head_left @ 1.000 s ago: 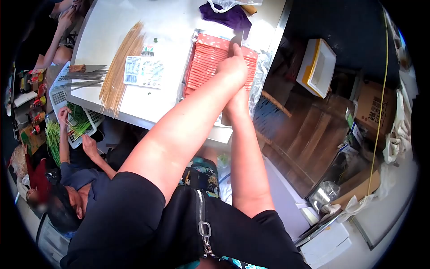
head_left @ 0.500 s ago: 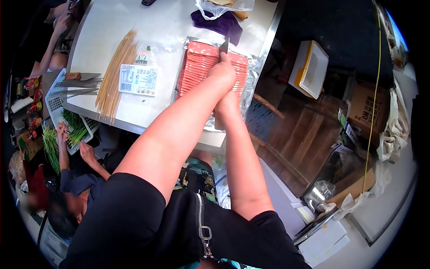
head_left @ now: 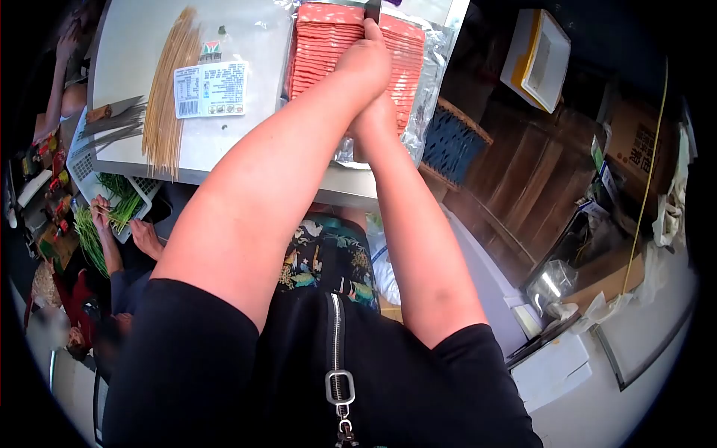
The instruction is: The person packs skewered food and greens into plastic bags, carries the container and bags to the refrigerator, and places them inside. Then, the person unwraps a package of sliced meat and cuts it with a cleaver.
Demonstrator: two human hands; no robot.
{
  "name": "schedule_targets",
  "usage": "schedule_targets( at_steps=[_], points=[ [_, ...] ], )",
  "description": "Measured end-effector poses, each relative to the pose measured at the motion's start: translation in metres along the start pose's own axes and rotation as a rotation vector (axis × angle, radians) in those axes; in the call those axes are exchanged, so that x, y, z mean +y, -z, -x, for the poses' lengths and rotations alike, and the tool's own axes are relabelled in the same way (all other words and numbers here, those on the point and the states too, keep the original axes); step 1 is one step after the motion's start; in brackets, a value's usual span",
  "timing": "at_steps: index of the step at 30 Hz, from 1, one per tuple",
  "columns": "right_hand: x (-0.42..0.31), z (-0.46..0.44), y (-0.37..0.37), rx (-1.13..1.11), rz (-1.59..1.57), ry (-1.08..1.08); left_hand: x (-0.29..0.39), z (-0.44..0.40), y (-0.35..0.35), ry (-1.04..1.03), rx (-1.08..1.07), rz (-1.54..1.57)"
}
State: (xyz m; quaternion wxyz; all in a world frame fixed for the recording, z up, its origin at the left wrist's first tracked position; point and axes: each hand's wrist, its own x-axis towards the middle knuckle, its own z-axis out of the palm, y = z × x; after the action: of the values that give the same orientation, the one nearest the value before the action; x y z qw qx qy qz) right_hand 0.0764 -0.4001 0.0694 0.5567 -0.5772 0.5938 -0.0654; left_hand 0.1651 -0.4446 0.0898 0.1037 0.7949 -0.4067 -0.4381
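A knife (head_left: 373,9) stands lengthwise across a block of thin red-and-white meat slices (head_left: 326,45), its blade tip showing past my left hand. My left hand (head_left: 366,61) closes over the knife from above, index finger stretched along its back. Just below it, my right hand (head_left: 376,118) is wrapped round the near end of the knife; most of its fingers are hidden. The slices lie in rows on silvery plastic wrapping (head_left: 432,78) at the table's near right side.
Bamboo skewers (head_left: 168,97) and a labelled plastic bag (head_left: 211,89) lie left on the table (head_left: 261,37). Another knife (head_left: 112,112) sits at the left edge. Beyond, a co-worker's hands (head_left: 101,211) handle green stalks over a white basket (head_left: 84,166). A foam box (head_left: 544,63) stands right.
The view has tilted, so the table and meat sit higher in the picture. Both hands stay on the knife, with little visible movement against the meat.
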Motion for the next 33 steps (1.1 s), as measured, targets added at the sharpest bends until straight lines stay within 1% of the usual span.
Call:
schedule_targets(
  at_steps=[1, 3, 5, 6, 7, 9, 10, 12, 13, 15, 16, 17, 18, 19, 21, 22, 23, 25, 26, 27, 28, 33],
  points=[
    [-0.006, 0.0, 0.0, -0.011, 0.009, -0.085, 0.001, -0.001, 0.003, -0.023, 0.018, -0.056],
    [-0.001, -0.001, -0.003, -0.004, -0.046, -0.005, -0.011, -0.005, 0.0, -0.008, 0.055, -0.062],
    [-0.008, -0.004, -0.002, 0.139, 0.499, 0.079, -0.047, -0.002, 0.017, -0.359, 0.034, 0.213],
    [-0.008, -0.003, -0.003, 0.164, 0.531, 0.131, -0.067, 0.005, 0.022, -0.382, 0.072, 0.278],
    [-0.011, -0.002, -0.003, 0.159, 0.53, 0.138, -0.082, 0.015, 0.02, -0.379, 0.08, 0.277],
    [-0.014, 0.0, -0.004, 0.162, 0.532, 0.12, -0.103, 0.042, 0.009, -0.418, 0.289, -0.271],
    [-0.017, 0.001, -0.005, 0.158, 0.532, 0.094, -0.106, 0.052, 0.003, -0.411, 0.283, -0.266],
    [-0.011, -0.002, -0.012, 0.189, 0.507, 0.114, -0.107, 0.063, -0.009, -0.387, 0.167, -0.461],
    [-0.009, 0.0, -0.014, 0.226, 0.479, 0.14, -0.109, 0.063, -0.015, -0.385, 0.163, -0.452],
    [-0.012, 0.0, -0.012, 0.206, 0.507, 0.127, -0.111, 0.059, -0.016, -0.36, 0.199, -0.503],
    [-0.013, -0.001, -0.006, 0.154, 0.603, 0.196, -0.11, 0.061, -0.016, -0.353, 0.213, -0.496],
    [-0.018, -0.007, -0.002, 0.103, 0.696, 0.275, -0.109, 0.06, -0.014, -0.343, 0.184, -0.518],
    [-0.022, -0.012, 0.001, 0.097, 0.615, 0.143, -0.11, 0.06, -0.013, -0.334, 0.147, -0.54],
    [-0.037, -0.002, 0.008, 0.093, 0.621, 0.144, -0.112, 0.06, -0.017, -0.33, 0.147, -0.534],
    [-0.079, 0.023, 0.024, -0.093, 0.458, -0.111, -0.114, 0.053, -0.022, -0.338, 0.212, -0.57],
    [-0.065, 0.016, 0.028, -0.101, 0.516, -0.039, -0.112, 0.053, -0.023, -0.322, 0.196, -0.583],
    [-0.065, 0.021, 0.031, -0.098, 0.523, -0.039, -0.111, 0.053, -0.023, -0.324, 0.198, -0.576],
    [-0.07, 0.047, 0.037, -0.16, 0.374, -0.257, -0.11, 0.053, -0.021, -0.309, 0.182, -0.536],
    [-0.059, 0.056, 0.035, -0.12, 0.221, -0.29, -0.109, 0.054, -0.02, -0.311, 0.184, -0.534],
    [-0.049, 0.063, 0.035, -0.132, 0.234, -0.262, -0.107, 0.055, -0.017, -0.299, 0.157, -0.531],
    [-0.039, 0.069, 0.032, -0.139, 0.215, -0.283, -0.105, 0.056, -0.016, -0.289, 0.129, -0.529],
    [-0.03, 0.092, 0.02, -0.137, 0.183, -0.31, -0.105, 0.056, -0.018, -0.278, 0.133, -0.544]
  ],
)
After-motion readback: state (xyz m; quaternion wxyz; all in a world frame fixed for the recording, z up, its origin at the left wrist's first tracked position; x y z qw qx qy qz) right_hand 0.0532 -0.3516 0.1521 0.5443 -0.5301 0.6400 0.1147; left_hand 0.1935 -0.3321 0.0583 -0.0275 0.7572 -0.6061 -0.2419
